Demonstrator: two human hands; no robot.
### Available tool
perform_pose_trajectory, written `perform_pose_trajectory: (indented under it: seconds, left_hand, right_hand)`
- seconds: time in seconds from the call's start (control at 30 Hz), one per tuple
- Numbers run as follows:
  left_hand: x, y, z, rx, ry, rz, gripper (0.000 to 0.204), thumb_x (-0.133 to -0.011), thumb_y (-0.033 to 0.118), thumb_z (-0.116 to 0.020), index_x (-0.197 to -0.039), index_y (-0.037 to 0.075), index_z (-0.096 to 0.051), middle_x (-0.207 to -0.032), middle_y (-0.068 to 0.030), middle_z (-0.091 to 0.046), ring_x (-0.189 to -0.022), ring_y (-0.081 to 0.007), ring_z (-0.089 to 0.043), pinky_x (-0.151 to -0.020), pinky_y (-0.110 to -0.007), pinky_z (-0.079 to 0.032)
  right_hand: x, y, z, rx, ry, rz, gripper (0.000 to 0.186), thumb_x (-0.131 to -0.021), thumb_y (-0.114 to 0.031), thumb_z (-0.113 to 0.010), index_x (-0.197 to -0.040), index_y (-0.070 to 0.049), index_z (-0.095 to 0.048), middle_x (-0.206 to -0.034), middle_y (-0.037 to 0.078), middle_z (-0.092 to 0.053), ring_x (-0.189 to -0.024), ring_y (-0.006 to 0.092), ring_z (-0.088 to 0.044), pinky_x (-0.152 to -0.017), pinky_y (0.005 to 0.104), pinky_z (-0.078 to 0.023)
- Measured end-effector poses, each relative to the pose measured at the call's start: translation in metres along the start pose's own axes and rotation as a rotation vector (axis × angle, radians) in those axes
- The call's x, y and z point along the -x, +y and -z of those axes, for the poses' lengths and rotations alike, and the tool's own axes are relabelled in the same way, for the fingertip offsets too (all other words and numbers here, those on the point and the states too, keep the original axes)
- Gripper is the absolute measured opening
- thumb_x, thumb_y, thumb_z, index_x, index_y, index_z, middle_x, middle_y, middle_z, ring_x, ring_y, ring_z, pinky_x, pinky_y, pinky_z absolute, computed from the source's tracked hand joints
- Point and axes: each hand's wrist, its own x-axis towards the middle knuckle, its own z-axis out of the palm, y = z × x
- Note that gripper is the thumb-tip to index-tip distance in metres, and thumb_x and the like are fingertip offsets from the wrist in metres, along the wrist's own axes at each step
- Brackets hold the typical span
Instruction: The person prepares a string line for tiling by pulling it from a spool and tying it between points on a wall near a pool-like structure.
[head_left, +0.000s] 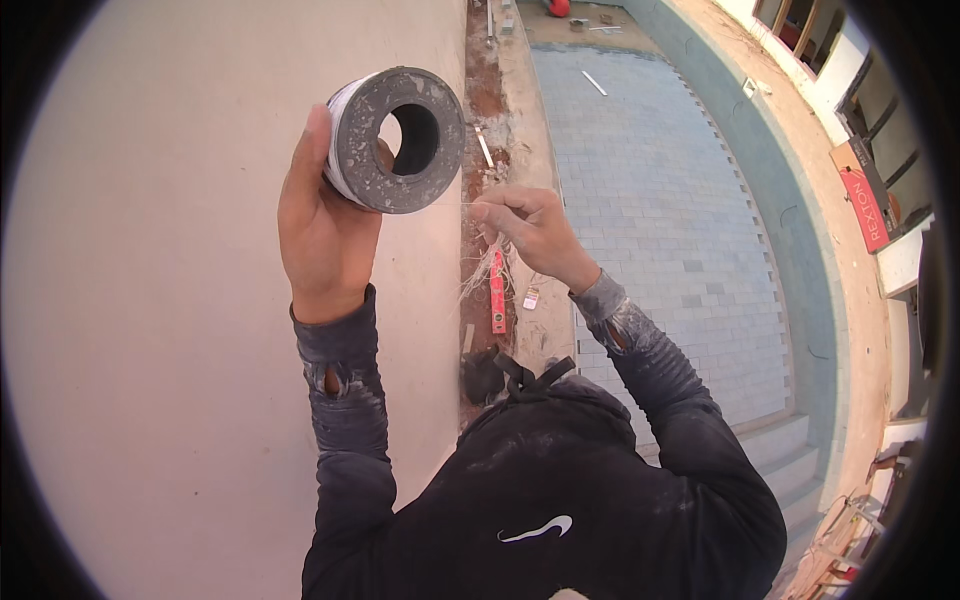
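My left hand (325, 235) holds a grey, speckled spool (430, 110) wound with white cord (341, 130) up at the upper middle, gripping it from the side. Just right of it my right hand (525, 225) is closed, thumb and fingers pinched on a thin white string. Loose tangled strands (480, 270) hang below that hand. Beneath them, on the narrow strip along the wall, lie a red spirit level (498, 305) and, a little to its right, a small white packet (531, 297).
A pale wall (160, 280) fills the left. On the right lies a sunken pool floor of blue-grey tiles (670, 200), with steps (785, 445) at lower right. Beyond its far edge a red-and-black board (855, 195) leans by windows. A red object (557, 8) stands at the far end.
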Motion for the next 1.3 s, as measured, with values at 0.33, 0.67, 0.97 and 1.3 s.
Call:
perform_pose_trajectory:
  seconds: [0.33, 0.67, 0.97, 1.3]
  left_hand:
    - [0.014, 0.003, -0.001, -1.506, -0.425, -0.05, 0.034, -0.086, 0.032, -0.069, -0.089, 0.0, -0.058, -0.065, -0.006, -0.059, -0.056, -0.0133, -0.052, -0.057, -0.026, -0.04]
    - [0.007, -0.084, 0.06, -1.026, 0.06, -0.243, 0.038, -0.086, 0.032, -0.072, -0.1, 0.001, -0.055, -0.085, -0.0063, -0.062, -0.077, -0.0136, -0.055, -0.069, -0.028, -0.042]
    - [0.013, -0.033, 0.009, 0.053, -0.1, 0.079, 0.042, -0.1, 0.037, -0.046, -0.113, -0.003, -0.055, -0.109, -0.0116, -0.059, -0.102, -0.0179, -0.054, -0.092, -0.034, -0.041]
    - [0.014, 0.007, 0.043, -0.554, -0.405, 0.177, 0.045, -0.096, 0.03, -0.051, -0.12, -0.008, -0.054, -0.108, -0.0144, -0.062, -0.098, -0.018, -0.059, -0.089, -0.028, -0.044]
  right_hand:
    - [-0.015, -0.059, 0.013, 0.387, 0.076, 0.211, 0.021, -0.086, -0.016, -0.063, -0.081, 0.005, -0.066, -0.054, 0.005, -0.054, -0.048, 0.01, -0.051, -0.047, 0.0277, -0.038]
    - [-0.004, -0.054, -0.005, -0.111, 0.005, -0.187, 0.022, -0.091, -0.015, -0.06, -0.084, 0.004, -0.068, -0.057, 0.001, -0.055, -0.046, 0.0073, -0.053, -0.043, 0.0221, -0.04]
    - [0.007, -0.025, -0.022, -0.185, -0.123, -0.036, 0.018, -0.092, -0.014, -0.061, -0.089, 0.002, -0.069, -0.065, 0.002, -0.061, -0.056, 0.0078, -0.056, -0.051, 0.0242, -0.043]
    - [-0.042, -0.011, 0.026, 0.286, -0.079, 0.401, 0.021, -0.089, -0.02, -0.065, -0.091, 0.0, -0.072, -0.07, 0.006, -0.068, -0.055, 0.0086, -0.053, -0.051, 0.0243, -0.042]
